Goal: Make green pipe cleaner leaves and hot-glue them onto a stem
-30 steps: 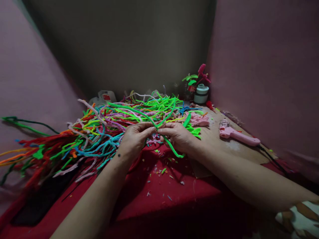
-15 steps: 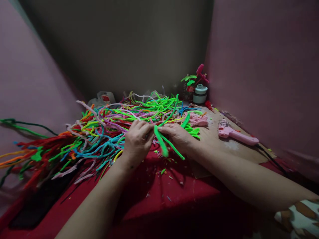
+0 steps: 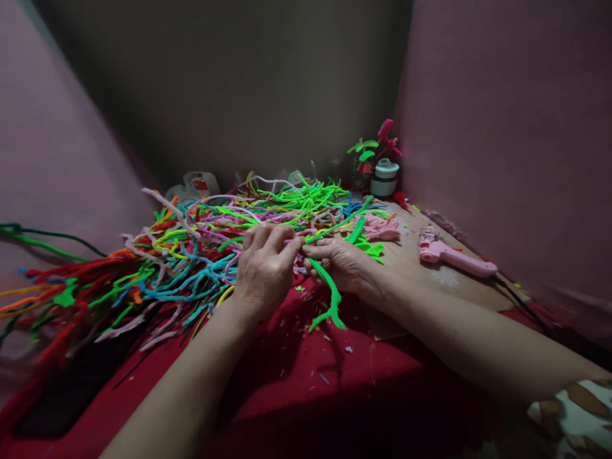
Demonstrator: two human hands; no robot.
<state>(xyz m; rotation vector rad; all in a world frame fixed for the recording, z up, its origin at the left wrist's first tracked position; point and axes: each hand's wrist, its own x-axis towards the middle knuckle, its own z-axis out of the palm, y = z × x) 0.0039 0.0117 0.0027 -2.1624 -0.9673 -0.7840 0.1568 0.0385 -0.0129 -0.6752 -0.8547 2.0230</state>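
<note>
My left hand (image 3: 265,268) and my right hand (image 3: 340,262) meet fingertip to fingertip over the red cloth (image 3: 296,376). Both pinch a bright green pipe cleaner (image 3: 329,290). Its two ends hang down below my right hand, and another length runs up and right toward the pile. Behind my hands lies a big pile of pipe cleaners (image 3: 191,248) in many colours.
A pink glue gun (image 3: 454,256) with a black cord lies on the brown board (image 3: 430,280) at the right. Pink pieces (image 3: 380,227) and green leaf shapes (image 3: 368,245) lie beside it. A small pot with a pipe-cleaner flower (image 3: 382,172) stands in the corner. Pink walls close in on both sides.
The green pipe cleaner has been folded: its end swung from pointing at the pile to hanging doubled below my right hand. My left hand's fingers have come over the top.
</note>
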